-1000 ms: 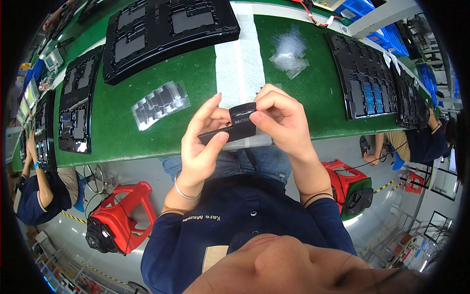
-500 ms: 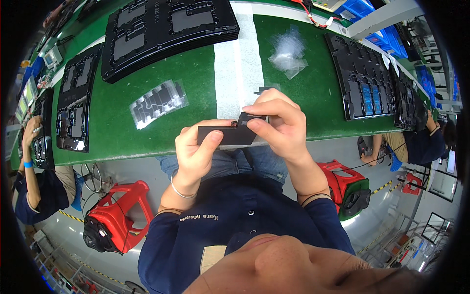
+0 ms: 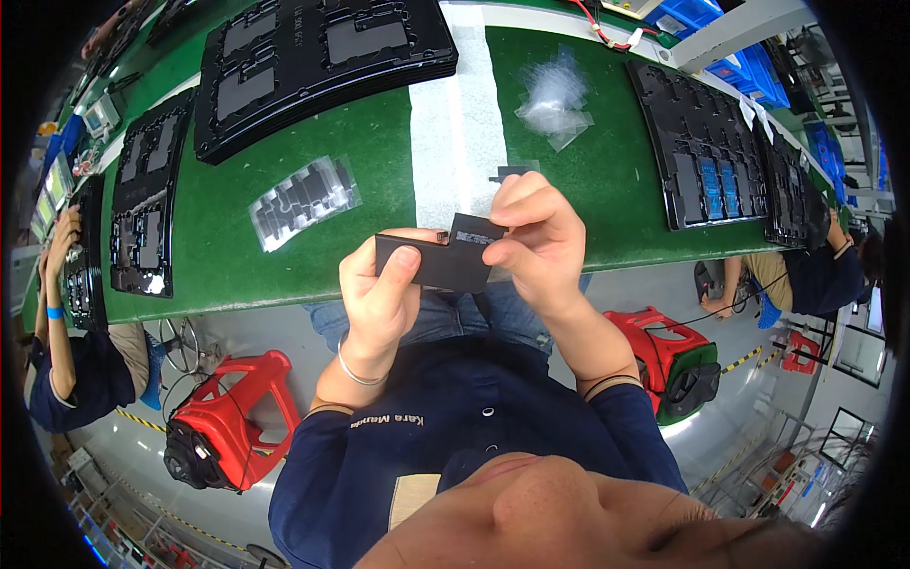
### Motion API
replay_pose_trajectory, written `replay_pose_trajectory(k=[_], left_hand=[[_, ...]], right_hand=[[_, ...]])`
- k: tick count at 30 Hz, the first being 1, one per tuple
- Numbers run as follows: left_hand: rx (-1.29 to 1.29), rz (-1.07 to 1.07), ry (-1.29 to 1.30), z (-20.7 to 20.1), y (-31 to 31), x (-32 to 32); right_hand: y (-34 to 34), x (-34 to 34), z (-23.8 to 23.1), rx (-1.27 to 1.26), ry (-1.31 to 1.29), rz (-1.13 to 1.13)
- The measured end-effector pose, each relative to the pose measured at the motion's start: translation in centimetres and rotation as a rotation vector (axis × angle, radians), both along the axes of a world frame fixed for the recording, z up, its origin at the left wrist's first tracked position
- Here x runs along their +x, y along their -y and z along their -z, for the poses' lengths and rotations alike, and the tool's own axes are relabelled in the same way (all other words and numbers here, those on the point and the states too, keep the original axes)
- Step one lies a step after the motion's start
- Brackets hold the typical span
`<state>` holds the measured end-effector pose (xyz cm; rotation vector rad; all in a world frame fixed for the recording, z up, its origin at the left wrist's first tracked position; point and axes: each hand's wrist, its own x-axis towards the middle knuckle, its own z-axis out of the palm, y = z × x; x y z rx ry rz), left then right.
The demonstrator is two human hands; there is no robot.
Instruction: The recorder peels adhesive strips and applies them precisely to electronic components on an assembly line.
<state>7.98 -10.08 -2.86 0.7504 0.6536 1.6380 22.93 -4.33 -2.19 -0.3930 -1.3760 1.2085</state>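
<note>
Green tabletop [image 3: 223, 270], open leftward, ends beneath left hand [image 3: 377, 289] pinching black part [image 3: 438, 266] and right hand [image 3: 544, 239], grip unclear, touching it.

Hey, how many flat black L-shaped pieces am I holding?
1: the flat black L-shaped piece, gripped by your left hand, with your right hand at its upper-right corner. Another directly behind it could be hidden.

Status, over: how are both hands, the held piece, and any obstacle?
Left hand gripping flat black L-shaped piece. Right hand at piece's right edge, grip unclear. No obstruction seen; clear plastic sheet with black strips lies apart, leftward.
</note>
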Motion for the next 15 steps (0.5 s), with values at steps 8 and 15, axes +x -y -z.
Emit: replay_pose_trajectory(k=[8, 15], left_hand=[[0.138, 0.013, -0.509, -0.8, -0.2, -1.1], [0.023, -0.045, -0.396, -0.8, 0.3, -0.9]], right_hand=[[-1.9, 1.9, -3.5, -0.283, 0.200, -0.265], [-1.8, 1.5, -4.4, 0.053, 0.647, -0.094]])
